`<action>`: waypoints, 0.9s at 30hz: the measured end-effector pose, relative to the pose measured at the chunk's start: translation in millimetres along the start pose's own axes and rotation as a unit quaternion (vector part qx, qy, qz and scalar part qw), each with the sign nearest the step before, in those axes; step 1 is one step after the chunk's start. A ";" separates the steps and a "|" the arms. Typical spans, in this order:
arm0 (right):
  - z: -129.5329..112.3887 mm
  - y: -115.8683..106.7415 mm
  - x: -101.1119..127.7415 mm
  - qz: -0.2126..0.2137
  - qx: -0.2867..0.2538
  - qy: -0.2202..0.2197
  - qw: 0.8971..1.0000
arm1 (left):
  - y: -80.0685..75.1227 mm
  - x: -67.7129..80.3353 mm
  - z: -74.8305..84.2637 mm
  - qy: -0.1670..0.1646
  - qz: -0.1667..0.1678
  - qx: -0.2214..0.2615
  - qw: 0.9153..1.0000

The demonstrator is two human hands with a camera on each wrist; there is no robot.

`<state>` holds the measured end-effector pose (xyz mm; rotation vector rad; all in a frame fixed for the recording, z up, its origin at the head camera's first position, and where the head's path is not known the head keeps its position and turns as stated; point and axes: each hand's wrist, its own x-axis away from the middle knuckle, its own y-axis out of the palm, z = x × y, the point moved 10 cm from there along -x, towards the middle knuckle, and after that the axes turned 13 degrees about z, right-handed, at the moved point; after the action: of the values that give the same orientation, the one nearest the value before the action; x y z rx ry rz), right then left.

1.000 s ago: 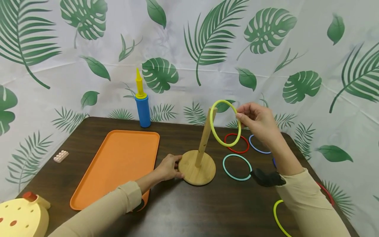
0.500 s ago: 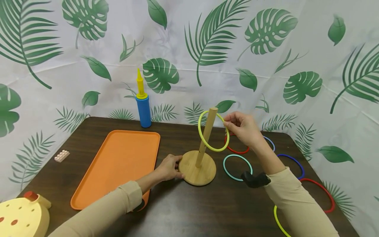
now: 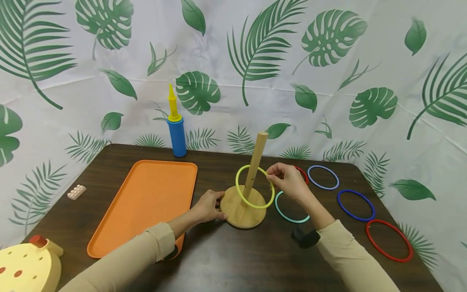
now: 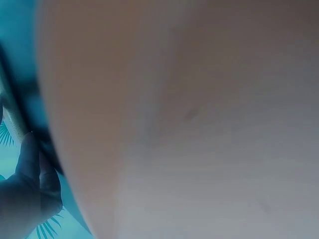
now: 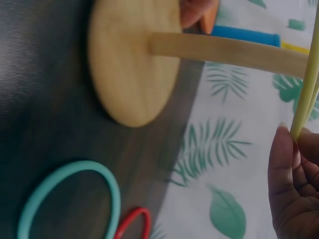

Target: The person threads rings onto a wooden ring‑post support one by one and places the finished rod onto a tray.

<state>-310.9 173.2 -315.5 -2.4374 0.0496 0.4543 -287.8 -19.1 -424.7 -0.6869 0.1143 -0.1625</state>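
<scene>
In the head view a wooden stand with a round base and upright post stands on the dark table. My left hand holds the left edge of its base between thumb and fingers. My right hand pinches a yellow ring by its right side. This ring hangs tilted around the post's lower half, above the base. In the right wrist view, thumb and fingertips grip the yellow ring. The left wrist view is mostly covered by a blurred surface, with part of the left hand at its lower left.
Right of the stand lie a turquoise ring, a partly hidden red ring, light-blue, dark-blue and larger red rings. Leftward are an orange tray, a blue-yellow pump, a pink block and a yellow toy.
My right hand has brought the yellow ring leftward over the post's top, then down around the post. The left hand has stayed on the base.
</scene>
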 end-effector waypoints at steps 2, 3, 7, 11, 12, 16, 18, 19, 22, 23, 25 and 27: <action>3.6 3.2 2.5 -0.002 0.004 0.000 1.000 | 0.4 0.3 -0.3 -0.003 -0.001 0.000 1.000; 5.1 4.4 3.7 -0.002 0.005 0.000 1.000 | 0.4 0.5 -0.2 -0.005 -0.002 0.000 1.000; 10.3 8.3 8.1 -0.005 0.006 0.006 1.000 | 0.3 1.2 0.2 -0.007 -0.005 0.000 1.000; 13.1 12.0 10.9 -0.008 -0.002 0.006 1.000 | -0.5 1.2 1.2 -0.001 -0.004 0.000 1.000; 13.5 12.9 11.3 -0.009 -0.004 0.005 1.000 | -0.7 1.2 1.5 0.001 -0.003 0.001 1.000; 17.2 17.8 12.6 -0.013 -0.006 0.008 1.000 | -0.7 1.3 0.8 -0.001 -0.002 0.002 1.000; 18.7 19.8 13.5 -0.012 -0.002 0.009 1.000 | -1.0 1.9 1.1 -0.003 -0.002 0.003 1.000; 19.8 20.7 14.0 -0.011 0.002 0.011 1.000 | -1.1 2.1 1.1 -0.004 -0.002 0.002 1.000; 22.0 23.4 15.8 -0.008 0.007 0.013 1.000 | -2.1 2.9 2.0 -0.004 -0.001 0.004 1.000; 23.4 24.5 16.4 -0.008 0.009 0.016 1.000 | -2.8 3.1 3.1 0.001 -0.001 0.004 1.000; 26.5 26.5 17.4 -0.008 0.010 0.020 1.000 | -3.6 3.6 4.1 0.006 -0.001 0.005 1.000; 30.3 29.3 18.2 -0.010 0.007 0.028 1.000 | -4.8 4.4 7.1 0.020 0.000 -0.001 1.000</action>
<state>-307.5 170.0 -361.2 -2.4349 0.0525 0.3766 -282.9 -19.2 -416.4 -0.6854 0.1519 -0.1760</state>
